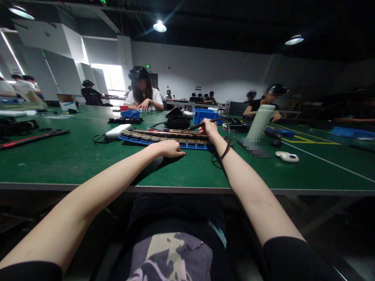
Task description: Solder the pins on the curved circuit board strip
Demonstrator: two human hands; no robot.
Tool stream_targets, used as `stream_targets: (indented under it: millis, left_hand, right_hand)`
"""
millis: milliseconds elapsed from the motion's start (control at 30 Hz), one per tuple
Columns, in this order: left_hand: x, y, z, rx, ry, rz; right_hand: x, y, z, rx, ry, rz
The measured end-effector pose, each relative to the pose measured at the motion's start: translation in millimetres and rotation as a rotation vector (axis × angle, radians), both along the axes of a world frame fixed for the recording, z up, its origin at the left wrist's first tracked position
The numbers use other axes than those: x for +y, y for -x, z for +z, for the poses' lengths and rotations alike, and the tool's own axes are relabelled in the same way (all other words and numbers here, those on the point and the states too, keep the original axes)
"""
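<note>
A long, curved blue frame (190, 146) with copper-coloured strips along it lies on the green table (96, 168). My left hand (171, 149) rests at its near edge, fingers curled in; whether anything is in them is hidden. Above the frame's right part, my right hand (208, 128) is closed round a dark pen-like tool (195, 126), whose tip points left over the strips. A black cable (229, 134) runs from the tool and hangs in a loop by my right wrist.
Left of the frame is a white device (118, 131). Behind stand a black bin (177, 118) and a blue bin (206, 116). A pale green bottle (260, 123) and a white case (287, 157) are at the right. A person (143, 93) works across the table.
</note>
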State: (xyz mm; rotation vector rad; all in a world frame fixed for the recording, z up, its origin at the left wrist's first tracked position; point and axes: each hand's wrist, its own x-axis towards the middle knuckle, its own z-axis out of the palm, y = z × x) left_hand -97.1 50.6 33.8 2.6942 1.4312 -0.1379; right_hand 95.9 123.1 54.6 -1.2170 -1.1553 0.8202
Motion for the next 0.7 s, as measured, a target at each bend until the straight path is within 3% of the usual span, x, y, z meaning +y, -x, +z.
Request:
stream_targets:
  millis: [433,700]
  left_hand:
    - [1,-3,0.6,0.022,-0.015,0.002]
    - [4,-2,-2.1,0.009,-0.007,0.007]
  right_hand:
    - [3,7,-1.7,-0.110,-0.107,0.051]
    - [1,14,10.2,0.019,-0.182,-0.062]
